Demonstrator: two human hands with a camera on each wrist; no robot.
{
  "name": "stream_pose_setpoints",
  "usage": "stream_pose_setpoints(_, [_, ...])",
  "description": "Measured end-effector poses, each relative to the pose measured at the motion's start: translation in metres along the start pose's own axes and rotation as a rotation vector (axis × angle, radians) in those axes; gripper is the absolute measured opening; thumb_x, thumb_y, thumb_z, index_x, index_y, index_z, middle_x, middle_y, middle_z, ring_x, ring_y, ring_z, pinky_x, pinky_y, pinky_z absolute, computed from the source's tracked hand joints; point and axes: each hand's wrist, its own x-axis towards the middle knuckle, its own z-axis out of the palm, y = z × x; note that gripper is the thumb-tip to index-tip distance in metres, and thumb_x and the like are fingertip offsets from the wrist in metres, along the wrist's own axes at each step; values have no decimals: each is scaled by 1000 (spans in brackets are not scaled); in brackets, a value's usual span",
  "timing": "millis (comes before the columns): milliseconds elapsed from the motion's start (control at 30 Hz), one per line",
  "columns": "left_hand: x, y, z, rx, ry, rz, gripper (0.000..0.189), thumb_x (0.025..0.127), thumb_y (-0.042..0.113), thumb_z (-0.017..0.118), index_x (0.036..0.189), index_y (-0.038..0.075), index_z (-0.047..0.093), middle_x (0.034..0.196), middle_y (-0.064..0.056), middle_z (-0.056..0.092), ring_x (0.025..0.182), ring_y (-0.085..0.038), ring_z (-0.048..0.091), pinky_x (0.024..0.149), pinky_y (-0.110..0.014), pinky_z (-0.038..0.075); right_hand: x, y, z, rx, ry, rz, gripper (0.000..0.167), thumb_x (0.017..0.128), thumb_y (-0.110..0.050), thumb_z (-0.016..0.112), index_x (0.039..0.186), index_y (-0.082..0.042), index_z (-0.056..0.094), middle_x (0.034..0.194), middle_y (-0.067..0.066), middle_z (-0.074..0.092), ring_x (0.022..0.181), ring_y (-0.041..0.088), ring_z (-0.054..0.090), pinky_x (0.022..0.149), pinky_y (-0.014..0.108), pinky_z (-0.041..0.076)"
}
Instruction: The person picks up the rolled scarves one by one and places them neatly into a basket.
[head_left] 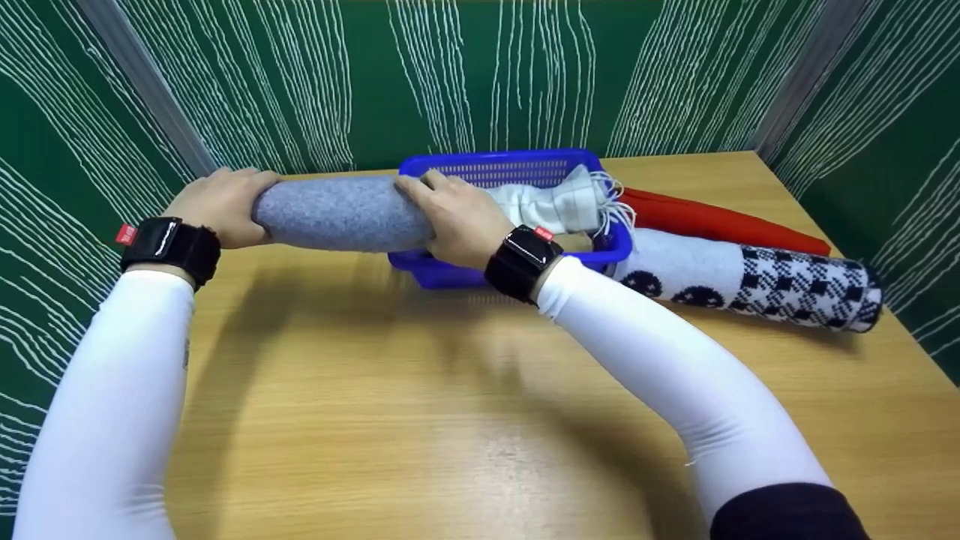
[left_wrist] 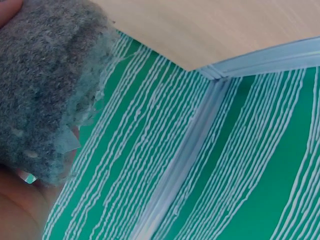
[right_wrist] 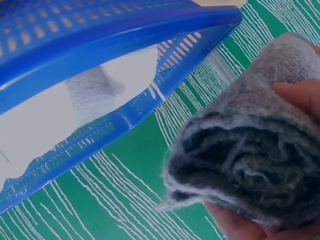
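A rolled-up grey woolly scarf (head_left: 341,214) is held level above the table, left of and partly in front of the blue basket. My left hand (head_left: 225,206) grips its left end, and my right hand (head_left: 461,217) grips its right end. The spiral of its layers shows at the scarf's end (right_wrist: 250,170) in the right wrist view, with fingers and thumb around the roll. In the left wrist view the other end of the scarf (left_wrist: 50,85) looks frayed, and only part of the hand shows. A white fringed scarf (head_left: 551,202) lies in the blue basket (head_left: 499,159).
Right of the basket, a red rolled cloth (head_left: 720,219) lies on the table (head_left: 420,420) behind a white-and-black patterned roll (head_left: 810,285). Green walls (head_left: 375,82) with white wavy lines stand around the table's back and sides.
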Motion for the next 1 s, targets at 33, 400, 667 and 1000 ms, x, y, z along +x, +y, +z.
stream_pose_setpoints(33, [1,1,0,2,2,3,69,83,17,80,148,9,59,139,-26,65,125,-49,58,107,-74,48,-1,1,-1,-1,0,4,86,86,-12,85,163,-10,47,145,20,63,128,39,66,112,53,56])
stream_pose_setpoints(400, [9,12,7,14,35,29,71,81,20,82,148,11,59,142,-24,64,125,-49,58,107,-73,48,-6,15,-9,6,-22,24,93,81,-24,94,161,-11,49,147,19,61,135,39,63,115,55,54])
stream_pose_setpoints(667, [15,21,9,28,43,45,71,82,23,82,148,12,59,143,-23,65,124,-48,59,107,-73,48,-12,27,-15,-23,-16,9,95,82,-44,93,160,-10,51,142,19,64,129,40,66,110,56,57])
stream_pose_setpoints(1000, [20,33,10,39,50,61,69,82,25,82,146,12,60,142,-21,66,122,-47,60,106,-71,50,-17,40,-22,-64,9,7,90,84,-46,93,158,-11,54,140,19,66,126,40,68,108,58,58])
